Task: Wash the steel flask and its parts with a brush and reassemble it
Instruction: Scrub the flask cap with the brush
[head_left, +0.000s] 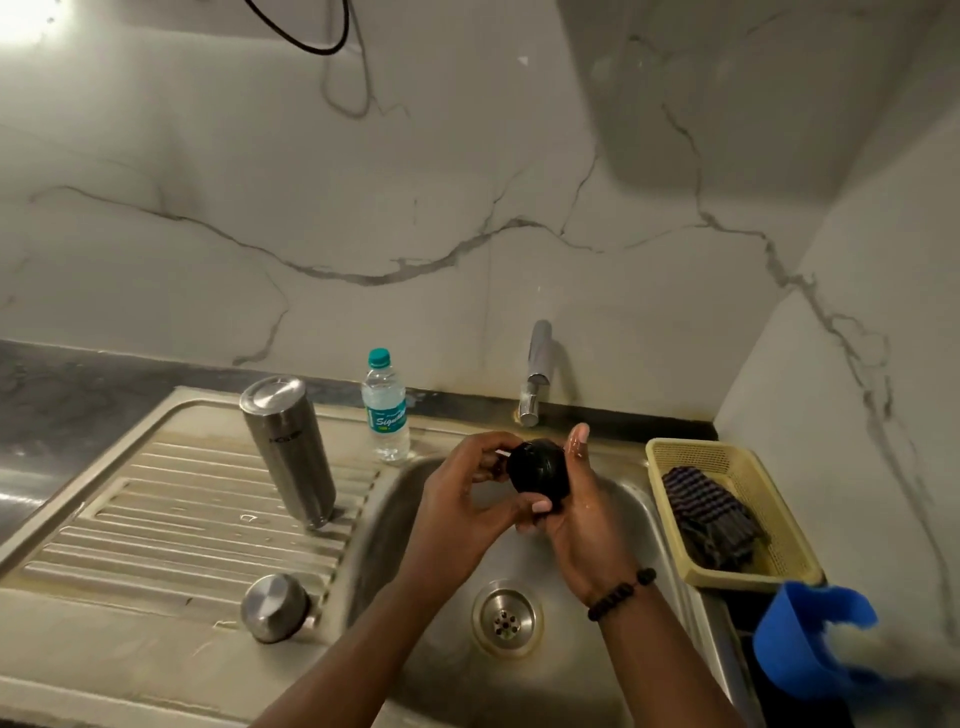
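The steel draining board (171, 499) lies at my left below a marble-veined wall (363, 208). On it the steel flask (287, 449) stands inverted, its steel cap (274, 607) set apart near the front edge. A plastic water bottle (385, 406) stands behind the sink (613, 499). Over the basin, my left hand (470, 501) and right hand (582, 525) both curl around the black stopper (537, 475), below the tap (535, 371). At right, a yellow basket (779, 551) contains a dark cloth (709, 514); a blue scoop (810, 639) sits nearer.

We see the steel flask (289, 448) standing upside down on the ribbed drainboard. Its steel cap (275, 607) lies nearer us — the black stopper (537, 477) sits above the basin.
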